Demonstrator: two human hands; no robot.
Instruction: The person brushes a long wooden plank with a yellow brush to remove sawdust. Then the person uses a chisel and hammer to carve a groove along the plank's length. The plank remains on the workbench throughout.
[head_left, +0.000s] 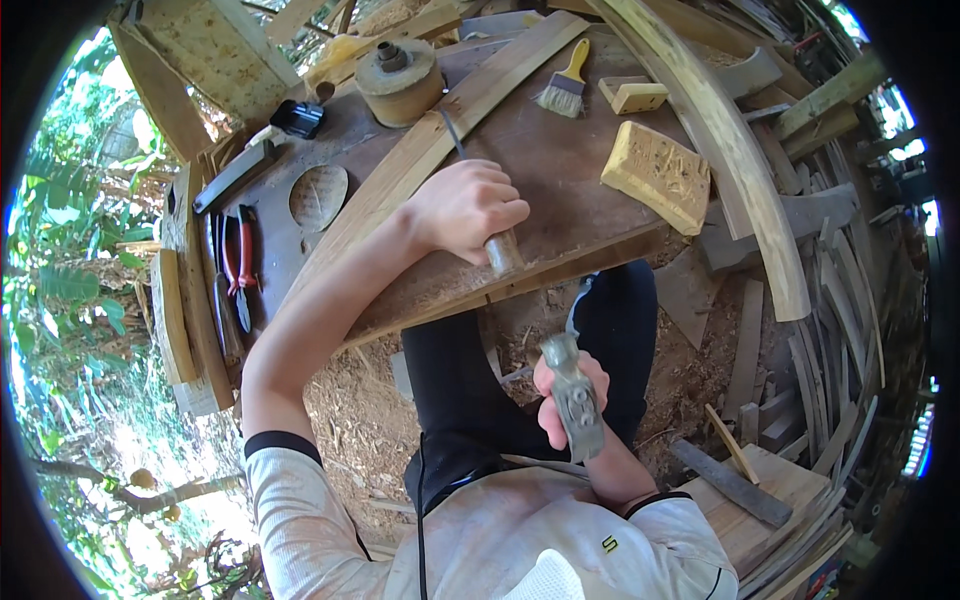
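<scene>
The left hand point(465, 210) is gripping a chisel point(480, 195) by its wooden handle, its blade lying along a plank point(400, 170) on the surface point(570, 190). The right hand point(565, 400) is closing around a hammer point(575, 395), raised near the lap, well apart from the chisel. A brush point(565, 85) and a block point(657, 172) are lying farther back.

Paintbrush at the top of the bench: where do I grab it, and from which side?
Take the paintbrush by its yellow handle, coming from the far side of the bench. The handle points away from the person and lies clear, while the bristles face the bench's middle.
</scene>
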